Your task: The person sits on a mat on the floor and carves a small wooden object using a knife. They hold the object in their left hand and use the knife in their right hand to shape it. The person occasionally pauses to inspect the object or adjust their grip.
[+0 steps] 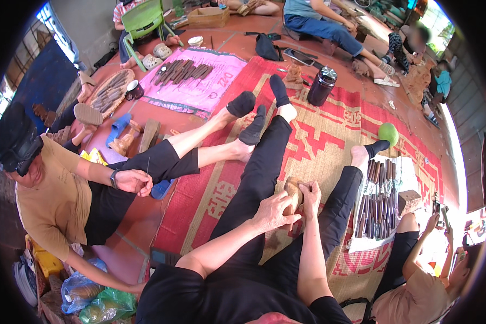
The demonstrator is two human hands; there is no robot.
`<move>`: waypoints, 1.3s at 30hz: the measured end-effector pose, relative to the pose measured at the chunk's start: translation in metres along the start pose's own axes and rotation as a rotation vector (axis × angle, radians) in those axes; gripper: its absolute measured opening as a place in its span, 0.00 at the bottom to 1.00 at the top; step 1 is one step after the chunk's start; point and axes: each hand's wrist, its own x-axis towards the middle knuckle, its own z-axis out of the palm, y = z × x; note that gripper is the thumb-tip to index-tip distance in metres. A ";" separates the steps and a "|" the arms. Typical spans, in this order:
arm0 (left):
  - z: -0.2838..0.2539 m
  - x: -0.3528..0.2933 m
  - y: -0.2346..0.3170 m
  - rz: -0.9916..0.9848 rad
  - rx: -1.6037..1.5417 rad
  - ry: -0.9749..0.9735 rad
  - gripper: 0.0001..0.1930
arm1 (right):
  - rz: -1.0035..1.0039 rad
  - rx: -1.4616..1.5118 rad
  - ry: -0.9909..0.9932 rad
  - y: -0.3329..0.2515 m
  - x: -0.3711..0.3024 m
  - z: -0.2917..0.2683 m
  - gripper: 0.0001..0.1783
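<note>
A light brown wooden carving point(293, 190) is held up between my knees, above the patterned mat point(313, 146). My left hand point(275, 212) grips its left side, with the thumb pointing right across the lower part. At the right side of the carving is my right hand point(310, 197), its fingers pinched together against the wood. Whatever lies between those fingertips is too small to make out. My black-trousered legs stretch forward on either side of the carving.
Carving tools point(377, 200) lie in rows on white paper to the right, near a wood block point(410, 202) and a green round fruit point(387, 134). A dark flask point(322, 86) stands ahead. More tools point(182, 71) rest on a pink cloth point(162, 97). People sit at left and right.
</note>
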 end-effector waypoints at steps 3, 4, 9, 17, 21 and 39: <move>0.005 -0.003 0.004 0.008 -0.024 0.052 0.23 | -0.013 -0.019 0.007 -0.001 -0.003 0.001 0.08; 0.006 -0.003 0.006 0.003 -0.018 0.077 0.24 | -0.015 -0.027 0.007 -0.001 -0.003 0.003 0.08; 0.007 -0.011 0.017 -0.041 -0.015 0.084 0.25 | 0.005 0.043 -0.019 0.005 -0.011 0.003 0.08; 0.005 -0.015 0.019 -0.010 0.080 -0.039 0.28 | 0.043 0.016 -0.100 -0.015 -0.017 0.001 0.06; 0.008 -0.015 0.022 0.026 0.060 -0.141 0.27 | 0.146 0.233 -0.209 -0.013 -0.024 -0.005 0.04; 0.011 -0.010 0.025 -0.001 0.081 0.071 0.18 | 0.103 0.012 -0.150 0.000 -0.013 -0.007 0.06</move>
